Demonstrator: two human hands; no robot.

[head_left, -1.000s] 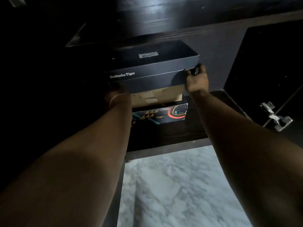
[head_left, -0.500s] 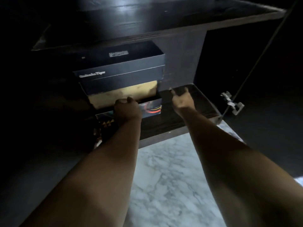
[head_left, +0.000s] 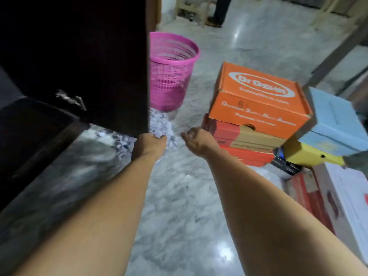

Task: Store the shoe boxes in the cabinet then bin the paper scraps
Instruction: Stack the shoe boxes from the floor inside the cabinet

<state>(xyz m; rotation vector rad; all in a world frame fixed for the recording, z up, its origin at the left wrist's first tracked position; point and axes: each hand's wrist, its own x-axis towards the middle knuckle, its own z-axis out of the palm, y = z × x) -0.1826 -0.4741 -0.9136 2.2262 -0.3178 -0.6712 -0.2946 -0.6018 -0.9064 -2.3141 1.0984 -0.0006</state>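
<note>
An orange shoe box (head_left: pixel 258 96) tops a stack with a red and tan box (head_left: pixel 235 134) beneath it, on the floor to the right. Beside them lie a pale blue box (head_left: pixel 334 124), a yellow box (head_left: pixel 306 154) and a white box (head_left: pixel 350 196). White paper scraps (head_left: pixel 161 126) are heaped on the marble floor below a pink mesh bin (head_left: pixel 171 70). My left hand (head_left: pixel 149 145) and my right hand (head_left: pixel 196 141) reach out over the floor near the scraps, fingers loosely curled, holding nothing. The right hand is just left of the box stack.
The dark cabinet door (head_left: pixel 89 56) stands open at the left, its hinge (head_left: pixel 71 99) showing, with the cabinet's lower shelf (head_left: pixel 29 132) beside it. A person's legs (head_left: pixel 219 10) and wooden furniture legs stand at the far end of the floor.
Both hands have let go of the dark box and left the cabinet. My view has swung right to the floor, the bin and the stacked boxes.
</note>
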